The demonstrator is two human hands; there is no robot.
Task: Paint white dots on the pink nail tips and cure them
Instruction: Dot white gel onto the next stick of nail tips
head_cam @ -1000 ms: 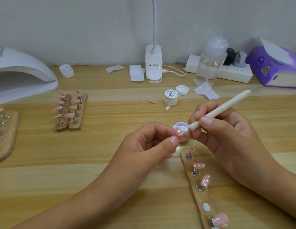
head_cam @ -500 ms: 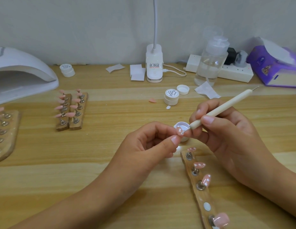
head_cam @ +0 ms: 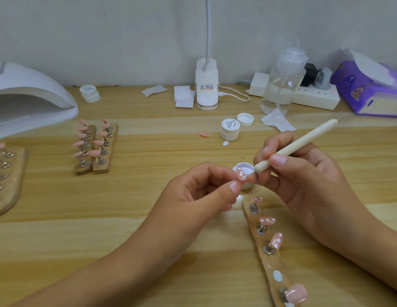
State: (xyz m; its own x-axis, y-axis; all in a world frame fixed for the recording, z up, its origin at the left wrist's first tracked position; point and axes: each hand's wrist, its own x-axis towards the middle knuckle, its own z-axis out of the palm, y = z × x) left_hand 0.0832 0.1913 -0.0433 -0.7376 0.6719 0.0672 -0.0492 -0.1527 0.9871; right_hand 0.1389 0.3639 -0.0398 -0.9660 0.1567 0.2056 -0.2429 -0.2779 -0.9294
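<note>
While the left hand [head_cam: 199, 191] pinched a pink nail tip [head_cam: 242, 175] between thumb and curled fingers, just in front of the open pot of white gel [head_cam: 245, 167], the right hand [head_cam: 304, 173] gripped the dotting tool [head_cam: 297, 146] like a pen, its metal point touching the tip's dotted face. Just below the hands lay a wooden holder strip [head_cam: 270, 262] carrying dotted tips [head_cam: 267, 220] on metal pegs (a pale oval pad showed between two of them). At the far left of the table [head_cam: 148, 218], well apart, sat the white curing lamp [head_cam: 26, 100].
</note>
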